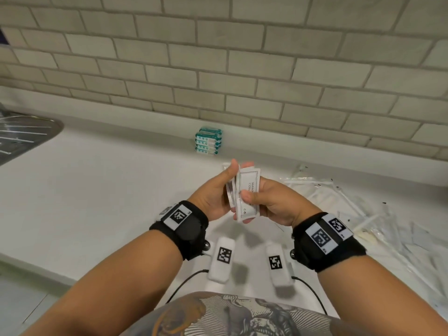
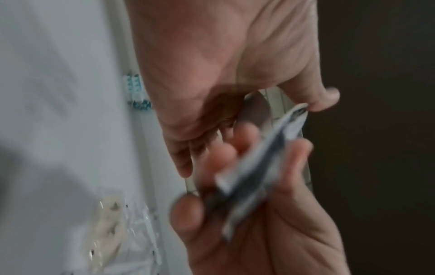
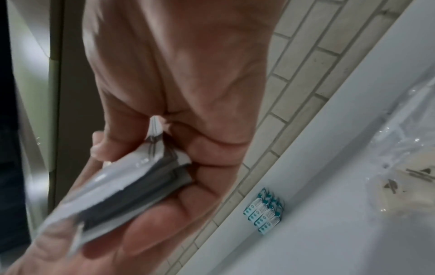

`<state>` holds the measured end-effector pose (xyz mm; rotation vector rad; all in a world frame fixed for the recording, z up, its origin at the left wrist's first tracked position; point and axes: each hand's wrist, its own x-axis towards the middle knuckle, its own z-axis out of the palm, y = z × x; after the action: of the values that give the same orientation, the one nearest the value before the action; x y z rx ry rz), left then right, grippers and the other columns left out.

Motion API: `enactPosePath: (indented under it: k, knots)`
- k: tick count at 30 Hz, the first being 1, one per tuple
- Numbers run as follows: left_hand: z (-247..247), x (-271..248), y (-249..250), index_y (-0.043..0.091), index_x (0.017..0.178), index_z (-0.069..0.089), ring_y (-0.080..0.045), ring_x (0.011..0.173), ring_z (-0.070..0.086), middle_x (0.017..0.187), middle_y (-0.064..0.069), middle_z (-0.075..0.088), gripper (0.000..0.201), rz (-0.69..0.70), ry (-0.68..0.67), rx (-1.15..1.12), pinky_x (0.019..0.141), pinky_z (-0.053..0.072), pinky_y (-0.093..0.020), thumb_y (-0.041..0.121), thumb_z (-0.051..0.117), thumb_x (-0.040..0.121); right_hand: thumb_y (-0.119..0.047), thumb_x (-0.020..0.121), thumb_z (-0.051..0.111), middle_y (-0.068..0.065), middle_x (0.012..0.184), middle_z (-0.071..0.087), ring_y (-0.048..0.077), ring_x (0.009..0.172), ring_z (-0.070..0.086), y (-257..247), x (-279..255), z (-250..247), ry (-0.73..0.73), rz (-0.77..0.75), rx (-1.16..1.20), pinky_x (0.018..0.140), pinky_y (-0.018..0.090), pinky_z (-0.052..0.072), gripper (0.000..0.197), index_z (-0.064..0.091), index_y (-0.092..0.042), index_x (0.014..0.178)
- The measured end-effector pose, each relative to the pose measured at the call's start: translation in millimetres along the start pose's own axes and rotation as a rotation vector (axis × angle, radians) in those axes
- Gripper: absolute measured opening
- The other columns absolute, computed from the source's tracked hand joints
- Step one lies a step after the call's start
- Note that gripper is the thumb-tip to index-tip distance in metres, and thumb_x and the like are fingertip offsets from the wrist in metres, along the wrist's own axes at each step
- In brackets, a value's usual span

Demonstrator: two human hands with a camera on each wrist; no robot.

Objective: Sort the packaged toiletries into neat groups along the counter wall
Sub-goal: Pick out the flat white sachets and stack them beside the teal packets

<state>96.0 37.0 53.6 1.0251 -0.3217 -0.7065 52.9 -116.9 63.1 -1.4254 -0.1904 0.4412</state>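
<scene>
Both hands hold one stack of flat white shampoo sachets (image 1: 248, 190) above the counter, a little in front of the wall. My left hand (image 1: 224, 187) grips the stack's left side, thumb up along its edge. My right hand (image 1: 254, 201) pinches the front sachet, thumb on its printed face. The left wrist view shows the sachets (image 2: 259, 158) edge-on and blurred between my left hand (image 2: 254, 130) and the right hand below. In the right wrist view my right hand (image 3: 153, 152) curls round the sachets (image 3: 132, 186). A group of teal-and-white packets (image 1: 209, 141) (image 3: 264, 214) stands against the tiled wall.
A loose pile of clear-wrapped items (image 1: 351, 209) (image 3: 400, 176) covers the counter on the right. A metal sink drainboard (image 1: 24, 134) lies at the far left. Two white marker-tagged devices (image 1: 221, 259) with cables rest near the counter's front edge.
</scene>
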Motion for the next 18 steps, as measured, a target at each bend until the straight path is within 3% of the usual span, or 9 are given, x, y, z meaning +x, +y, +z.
enactPosePath:
  k: [1,4,6,8,10,13,16,18]
  knots:
    - [3.8,0.6,-2.0,0.018,0.137,0.048,-0.029,0.118,0.057,0.135,-0.01,0.057,0.089,0.015,-0.034,-0.042,0.089,0.052,-0.051,0.068,0.067,0.066,-0.031,0.073,0.075,0.012,0.093,0.069,0.026,0.077,0.068,-1.0,-0.9,0.0,0.013,0.004,-0.007,0.059,0.033,0.057,0.054,0.057,-0.01,0.12]
    - [12.9,1.8,-4.1,0.016,0.139,0.044,-0.03,0.114,0.058,0.139,-0.008,0.052,0.089,0.062,-0.065,-0.072,0.07,0.057,-0.049,0.06,0.073,0.068,-0.026,0.078,0.07,0.007,0.088,0.066,0.019,0.066,0.063,-2.6,-4.5,-1.3,0.064,-0.025,0.107,0.045,0.027,0.05,0.054,0.05,-0.013,0.127]
    - [20.1,2.6,-6.7,0.015,0.137,0.046,-0.031,0.091,0.065,0.125,-0.012,0.058,0.06,0.063,0.007,0.023,0.059,0.056,-0.043,0.039,0.065,0.086,-0.016,0.087,0.065,0.007,0.09,0.065,0.019,0.063,0.062,-1.5,-7.8,-0.3,0.126,-0.028,0.098,0.042,0.026,0.044,0.053,0.041,-0.02,0.135]
    - [27.7,4.9,-10.6,0.015,0.134,0.051,-0.028,0.069,0.065,0.105,-0.016,0.061,0.038,0.037,0.107,0.081,0.051,0.051,-0.033,0.023,0.051,0.098,-0.017,0.09,0.066,0.009,0.093,0.065,0.023,0.064,0.064,1.4,-10.9,3.4,0.252,-0.012,-0.086,0.044,0.028,0.044,0.053,0.036,-0.026,0.132]
    - [33.0,7.0,-15.4,0.015,0.132,0.053,-0.027,0.078,0.067,0.104,-0.016,0.065,0.033,0.033,0.211,0.034,0.061,0.053,-0.035,0.015,0.043,0.101,-0.03,0.085,0.071,0.006,0.097,0.063,0.021,0.072,0.065,2.5,-15.8,6.6,0.416,-0.005,-0.378,0.052,0.032,0.049,0.057,0.035,-0.024,0.128]
    - [34.9,11.8,-25.8,0.012,0.131,0.05,-0.031,0.105,0.065,0.121,-0.018,0.063,0.031,0.034,0.269,-0.089,0.084,0.055,-0.043,0.01,0.04,0.102,-0.049,0.067,0.081,-0.003,0.123,0.044,0.014,0.108,0.054,4.2,-33.1,-5.0,0.609,-0.059,-0.737,0.084,0.032,0.049,0.096,0.024,-0.032,0.142]
    - [39.5,13.2,-31.0,0.01,0.132,0.046,-0.03,0.096,0.066,0.112,-0.018,0.065,0.034,0.032,0.301,-0.119,0.083,0.055,-0.044,0.005,0.044,0.098,-0.053,0.049,0.088,-0.012,0.144,0.022,0.015,0.134,0.031,3.8,-50.4,-16.7,0.382,-0.086,-0.98,0.108,0.039,0.036,0.13,0.004,-0.047,0.147]
    - [44.4,13.6,-33.7,0.005,0.123,0.052,-0.025,0.082,0.067,0.097,-0.015,0.066,0.032,-0.019,0.215,-0.047,0.071,0.057,-0.036,-0.002,0.046,0.092,-0.046,0.05,0.091,-0.015,0.147,0.018,0.013,0.136,0.026,3.6,-52.0,-17.7,0.219,-0.094,-1.115,0.11,0.037,0.034,0.14,-0.012,-0.052,0.145]
